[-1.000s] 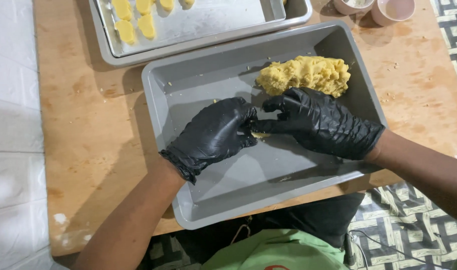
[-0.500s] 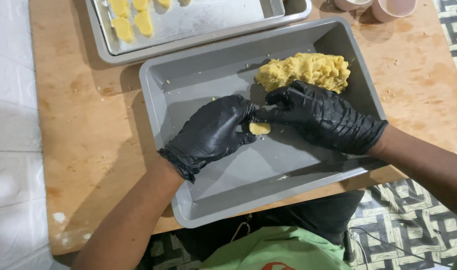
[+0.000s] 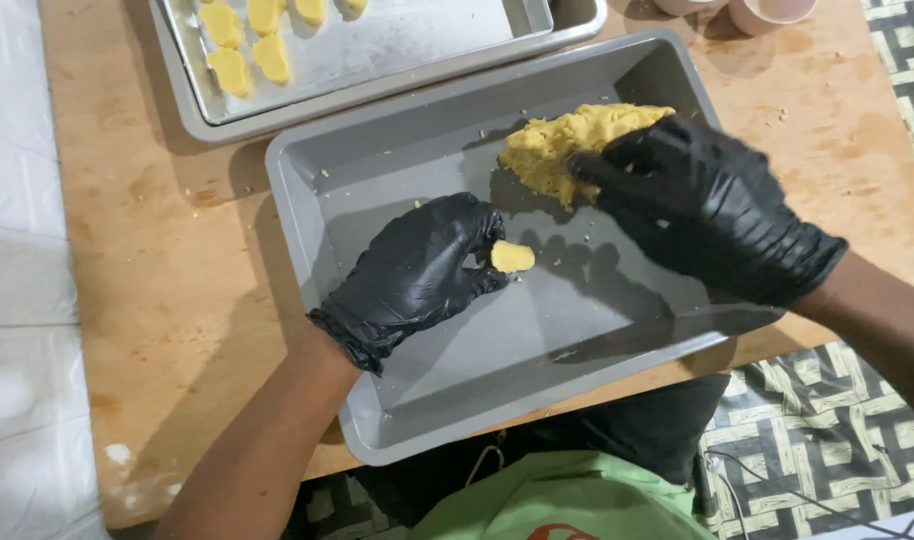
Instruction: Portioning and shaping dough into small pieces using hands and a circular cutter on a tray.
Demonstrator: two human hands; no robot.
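Hands now apart: left hand (image 3: 417,270) curled around small dough piece (image 3: 512,257) mid-frame; right hand (image 3: 702,205) moved up-right onto dough lump (image 3: 567,145) in grey pan (image 3: 397,420), fingers seemingly pinching it.

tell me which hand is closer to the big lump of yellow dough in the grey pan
Right. The right hand has its fingertips on the dough lump, while the left hand sits below and left of it, holding a small dough piece.

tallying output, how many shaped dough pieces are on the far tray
4 in view: pieces at and on the far tray; more may be cut off beyond the top edge.
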